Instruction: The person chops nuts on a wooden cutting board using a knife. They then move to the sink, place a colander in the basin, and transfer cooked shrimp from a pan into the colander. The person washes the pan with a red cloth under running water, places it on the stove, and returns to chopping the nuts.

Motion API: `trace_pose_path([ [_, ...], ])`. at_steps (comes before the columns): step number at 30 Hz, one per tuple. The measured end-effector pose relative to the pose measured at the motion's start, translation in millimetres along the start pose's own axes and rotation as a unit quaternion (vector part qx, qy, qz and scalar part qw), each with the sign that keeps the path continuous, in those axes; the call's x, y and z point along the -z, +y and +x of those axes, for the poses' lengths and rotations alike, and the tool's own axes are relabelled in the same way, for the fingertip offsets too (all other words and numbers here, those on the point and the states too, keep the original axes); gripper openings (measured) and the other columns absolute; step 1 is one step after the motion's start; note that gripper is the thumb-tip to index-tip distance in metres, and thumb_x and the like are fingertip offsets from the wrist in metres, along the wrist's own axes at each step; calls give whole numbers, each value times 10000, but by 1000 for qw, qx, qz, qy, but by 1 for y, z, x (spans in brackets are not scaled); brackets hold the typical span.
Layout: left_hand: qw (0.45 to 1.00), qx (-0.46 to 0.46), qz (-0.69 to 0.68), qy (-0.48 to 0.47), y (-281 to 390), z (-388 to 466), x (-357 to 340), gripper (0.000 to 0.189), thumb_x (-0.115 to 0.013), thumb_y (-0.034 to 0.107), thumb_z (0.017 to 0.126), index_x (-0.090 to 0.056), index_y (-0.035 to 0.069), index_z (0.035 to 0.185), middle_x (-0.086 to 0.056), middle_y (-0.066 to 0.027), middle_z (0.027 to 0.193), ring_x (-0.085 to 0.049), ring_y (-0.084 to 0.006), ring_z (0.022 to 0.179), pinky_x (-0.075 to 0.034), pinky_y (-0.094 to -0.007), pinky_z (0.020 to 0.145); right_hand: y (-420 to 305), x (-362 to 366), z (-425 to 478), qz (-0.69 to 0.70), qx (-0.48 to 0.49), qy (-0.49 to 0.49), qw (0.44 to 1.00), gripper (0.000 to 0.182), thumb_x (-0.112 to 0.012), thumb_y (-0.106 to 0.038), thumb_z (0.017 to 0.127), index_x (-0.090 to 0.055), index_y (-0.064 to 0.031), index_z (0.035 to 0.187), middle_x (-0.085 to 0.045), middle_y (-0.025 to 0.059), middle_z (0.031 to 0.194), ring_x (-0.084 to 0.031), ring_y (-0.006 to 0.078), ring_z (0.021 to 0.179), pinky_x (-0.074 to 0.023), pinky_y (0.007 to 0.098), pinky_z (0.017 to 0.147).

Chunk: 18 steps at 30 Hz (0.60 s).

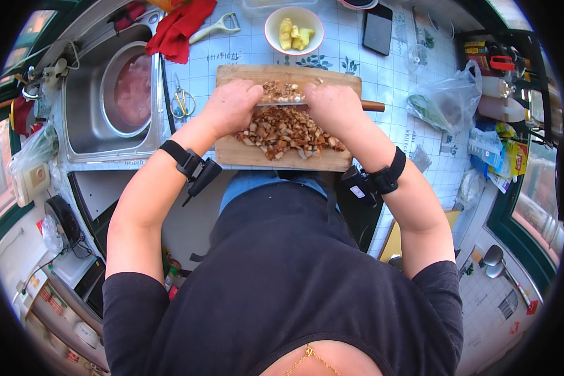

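Note:
A wooden cutting board (286, 163) lies before me, bearing a heap of chopped brown pieces, possibly meat (286, 134), with finer bits towards its far side. Across the board lies a knife blade (282, 104), its wooden handle (373, 105) sticking out past the right edge. My left hand (235, 103) is closed at the blade's left end, and the fingers' exact hold is hidden. My right hand (333, 105) is closed over the blade near the handle side. Beyond the board stands a bowl (269, 35) with peeled ginger (286, 35).
At the left, a metal basin (107, 98) with reddish water and contents stands in the steel sink (82, 103). Gold-handled scissors (183, 104), a peeler (214, 29) and a red cloth (181, 30) lie beside it. A phone (377, 30) and a plastic bag (451, 101) are at the right.

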<state>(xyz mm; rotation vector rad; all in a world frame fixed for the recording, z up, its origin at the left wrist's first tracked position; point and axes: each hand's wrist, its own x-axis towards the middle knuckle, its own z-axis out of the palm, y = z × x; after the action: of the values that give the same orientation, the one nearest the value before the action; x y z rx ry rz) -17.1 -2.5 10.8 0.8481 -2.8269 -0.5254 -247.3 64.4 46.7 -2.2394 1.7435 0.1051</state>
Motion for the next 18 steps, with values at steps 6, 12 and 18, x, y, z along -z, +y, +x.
trace_pose_path([
  [6,998,-18,41,42,-27,10,-8,195,-621,37,687,-512,60,847,-574,-115,827,-570,-334,830,-482,-424,711,1,-35,21,3,-24,20,999,121,-591,-150,834,-582,-44,892,-687,152,757,-686,327,730,-554,430,630],
  [12,999,-11,35,-23,-14,7,-1,167,-586,20,708,-558,59,869,-607,-126,888,-591,-317,906,-498,-419,752,-3,-17,5,19,-36,-27,999,173,-616,-199,839,-571,-42,897,-685,169,774,-682,332,745,-542,447,642],
  [18,1000,-13,-24,-5,-14,11,3,197,-624,81,788,-574,31,972,-596,-156,967,-584,-336,925,-490,-407,794,8,-30,1,42,-47,-29,998,225,-617,-258,860,-574,-45,918,-681,168,806,-667,350,780,-530,460,665],
])
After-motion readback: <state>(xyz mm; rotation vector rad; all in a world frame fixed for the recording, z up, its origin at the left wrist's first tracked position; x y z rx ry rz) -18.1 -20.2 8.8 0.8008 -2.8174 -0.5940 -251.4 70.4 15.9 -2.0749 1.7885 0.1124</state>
